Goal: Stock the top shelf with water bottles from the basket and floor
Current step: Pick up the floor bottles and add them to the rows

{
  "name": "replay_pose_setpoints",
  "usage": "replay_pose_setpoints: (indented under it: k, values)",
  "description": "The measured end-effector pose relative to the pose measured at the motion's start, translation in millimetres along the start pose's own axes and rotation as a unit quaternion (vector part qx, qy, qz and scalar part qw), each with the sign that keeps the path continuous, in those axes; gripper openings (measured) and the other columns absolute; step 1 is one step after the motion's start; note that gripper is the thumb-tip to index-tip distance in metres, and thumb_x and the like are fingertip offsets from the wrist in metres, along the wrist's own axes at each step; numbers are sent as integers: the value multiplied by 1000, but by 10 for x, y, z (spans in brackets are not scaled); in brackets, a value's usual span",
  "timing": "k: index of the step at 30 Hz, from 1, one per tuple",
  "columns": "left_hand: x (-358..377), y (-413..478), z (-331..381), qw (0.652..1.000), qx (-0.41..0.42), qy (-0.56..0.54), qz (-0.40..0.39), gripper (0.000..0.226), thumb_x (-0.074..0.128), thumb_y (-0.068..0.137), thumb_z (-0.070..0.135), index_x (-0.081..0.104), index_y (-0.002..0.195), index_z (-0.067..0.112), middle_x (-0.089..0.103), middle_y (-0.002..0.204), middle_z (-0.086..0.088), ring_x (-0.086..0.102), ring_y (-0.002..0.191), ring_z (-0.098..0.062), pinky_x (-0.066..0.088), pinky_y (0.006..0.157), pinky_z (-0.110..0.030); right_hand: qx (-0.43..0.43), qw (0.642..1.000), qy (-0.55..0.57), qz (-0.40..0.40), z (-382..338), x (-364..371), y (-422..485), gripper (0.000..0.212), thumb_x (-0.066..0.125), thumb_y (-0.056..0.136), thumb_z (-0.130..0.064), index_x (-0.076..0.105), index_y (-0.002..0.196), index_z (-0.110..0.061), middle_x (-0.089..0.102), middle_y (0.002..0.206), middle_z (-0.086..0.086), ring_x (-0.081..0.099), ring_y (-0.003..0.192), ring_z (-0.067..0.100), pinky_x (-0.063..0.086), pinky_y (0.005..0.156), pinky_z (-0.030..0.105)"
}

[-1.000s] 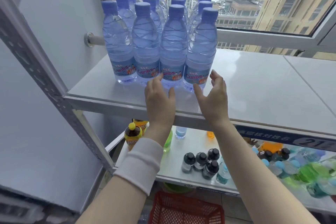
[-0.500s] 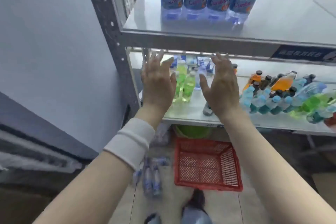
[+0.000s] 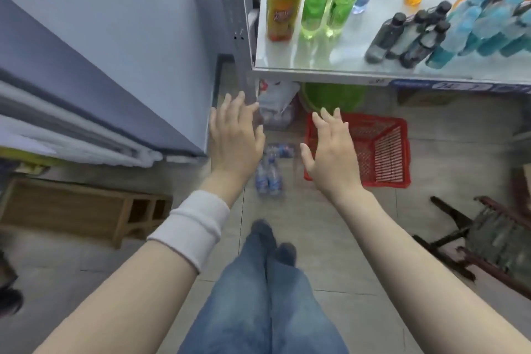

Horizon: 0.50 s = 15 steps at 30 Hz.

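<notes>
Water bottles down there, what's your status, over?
Left hand and right hand open, empty. Water bottles on floor below, not yet held. Red basket beside them, looks empty. Nothing blocking.

White wristband [image 3: 192, 226], blue jeans [image 3: 258, 296], dark socks [image 3: 263, 231].

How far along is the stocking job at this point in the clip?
Done: the red basket looks empty. In hand: nothing; the left hand and right hand are open and empty. Left: water bottles lying on the floor beside the basket. The top shelf is out of view.
</notes>
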State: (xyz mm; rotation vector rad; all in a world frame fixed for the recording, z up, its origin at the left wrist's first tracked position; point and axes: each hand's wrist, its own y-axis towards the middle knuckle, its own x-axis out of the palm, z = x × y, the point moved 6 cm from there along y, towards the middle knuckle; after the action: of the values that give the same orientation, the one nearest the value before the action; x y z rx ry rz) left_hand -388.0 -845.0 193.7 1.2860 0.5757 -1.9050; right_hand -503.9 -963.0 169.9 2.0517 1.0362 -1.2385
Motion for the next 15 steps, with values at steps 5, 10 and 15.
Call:
replay_pose_setpoints:
  k: [5, 10, 15]
  values:
    - [488, -318, -471, 995, -32, 0, -92, 42, 46, 94, 22, 44, 134, 13, 32, 151, -6, 18, 144, -24, 5, 117, -44, 31, 996, -26, -76, 114, 642, -472, 56, 63, 84, -16, 43, 133, 3, 44, 139, 23, 29, 137, 42, 21, 113, 48]
    - [1145, -363, -1048, 986, -49, -2, -161, 42, 46, 94, 22, 43, 135, 14, 32, 151, -6, 17, 144, -23, 4, 117, -42, 79, 990, -31, -115, 302, 1373, -598, 56, 64, 83, -16, 44, 132, 3, 45, 139, 22, 30, 137, 40, 21, 113, 44]
    - [2107, -504, -1558, 969, -82, 1, -235, 43, 45, 94, 24, 41, 137, 18, 32, 150, -1, 17, 144, -19, 3, 118, -37, 137, 976, -1, -172, 610, 2389, -706, 57, 67, 82, -15, 45, 131, 5, 47, 137, 23, 33, 136, 39, 31, 111, 50]
